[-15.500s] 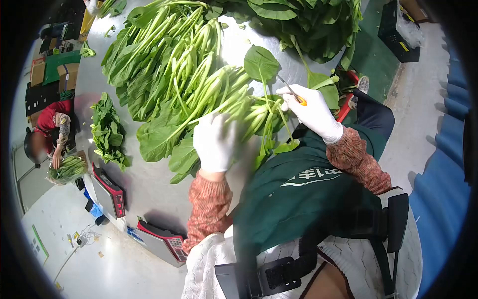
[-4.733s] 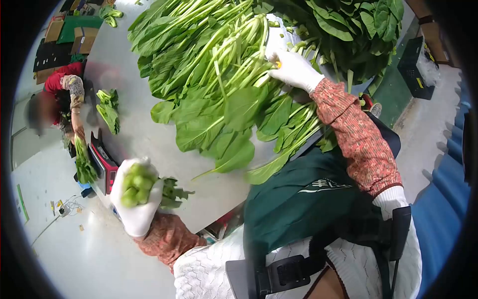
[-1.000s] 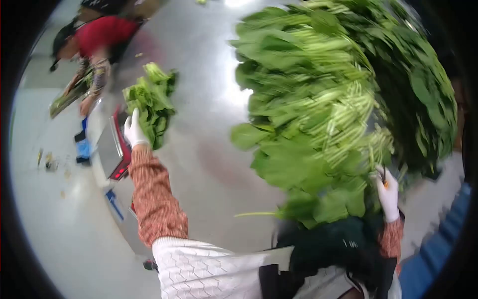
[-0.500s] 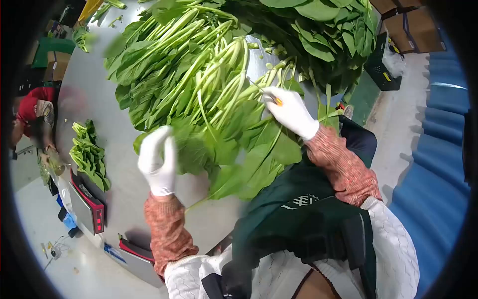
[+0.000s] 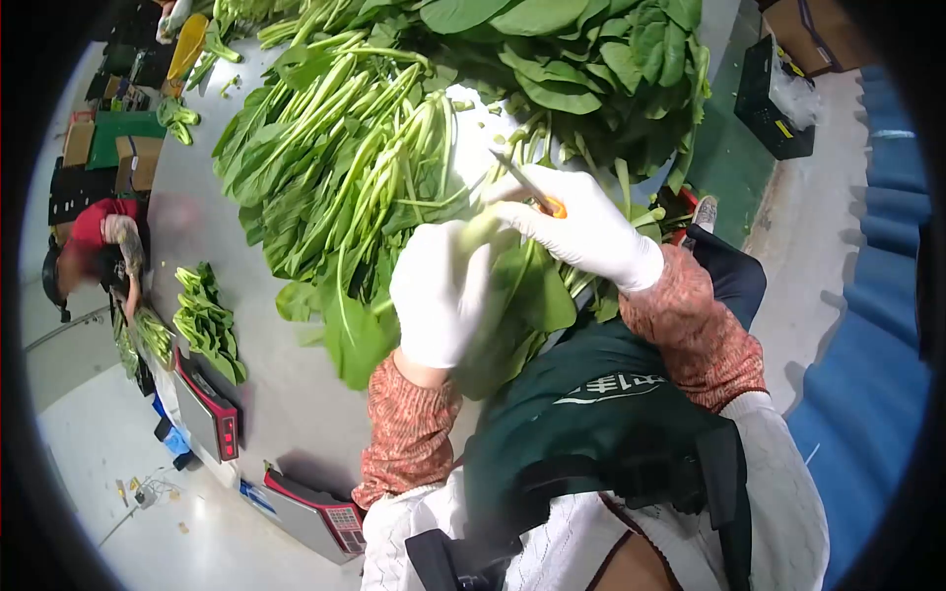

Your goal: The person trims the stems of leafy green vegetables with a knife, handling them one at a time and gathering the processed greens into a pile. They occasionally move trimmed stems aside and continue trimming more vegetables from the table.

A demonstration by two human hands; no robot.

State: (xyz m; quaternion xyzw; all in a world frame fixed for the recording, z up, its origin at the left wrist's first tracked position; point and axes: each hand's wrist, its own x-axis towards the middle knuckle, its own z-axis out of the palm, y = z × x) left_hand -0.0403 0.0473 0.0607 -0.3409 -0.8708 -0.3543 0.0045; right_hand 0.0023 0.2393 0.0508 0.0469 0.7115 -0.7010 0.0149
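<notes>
My right hand [image 5: 581, 222], in a white glove, is closed round a small knife [image 5: 526, 181] with an orange handle; its blade points up and left. Close beside it, my gloved left hand [image 5: 439, 291] pinches a stalk of leafy greens [image 5: 480, 229], blurred by motion, near the right fingertips. Broad leaves [image 5: 537, 291] hang below both hands. Beyond them lies a heap of long-stemmed greens [image 5: 340, 148] on the grey metal table [image 5: 286, 355]. A taller pile of broad-leaved greens [image 5: 601, 79] stands at the back right.
A small bunch of greens [image 5: 205, 320] lies on the left. Two red-edged scales [image 5: 207, 404] stand along the table's near left side. A person in red [image 5: 103, 231] bends over greens at far left. A black crate [image 5: 774, 103] sits on the floor at right.
My left hand has moved right, from the leaves' left edge to beside my right hand, and closed on a stalk. The view has shifted, and the knife blade shows more plainly.
</notes>
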